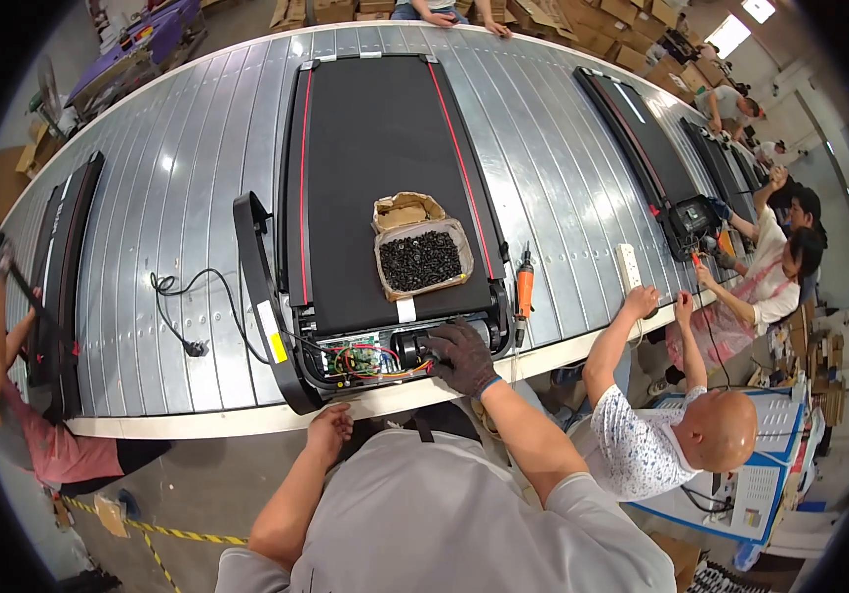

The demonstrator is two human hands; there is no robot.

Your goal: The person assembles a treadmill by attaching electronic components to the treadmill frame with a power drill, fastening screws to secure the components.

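A black treadmill point(370, 148) with red side stripes lies on the metal-slatted table in front of me. Its near end is uncovered, showing a green circuit board point(353, 359), coloured wires point(395, 373) and a black cylindrical motor point(407, 346). My right hand point(462, 358), in a dark glove, reaches over the motor with its fingers curled on it. My bare left hand point(330, 432) is at the table's near edge, its fingers curled in; what they may hold is hidden. On the belt stands an open carton point(404, 210) of small black screws point(420, 261).
An orange electric screwdriver point(524, 287) lies right of the treadmill. A black handrail frame point(266, 296) stands at its left, beside a power cord point(197, 348). A white power strip point(629, 267) lies near a co-worker point(632, 445) at my right. More treadmills point(642, 138) lie farther along.
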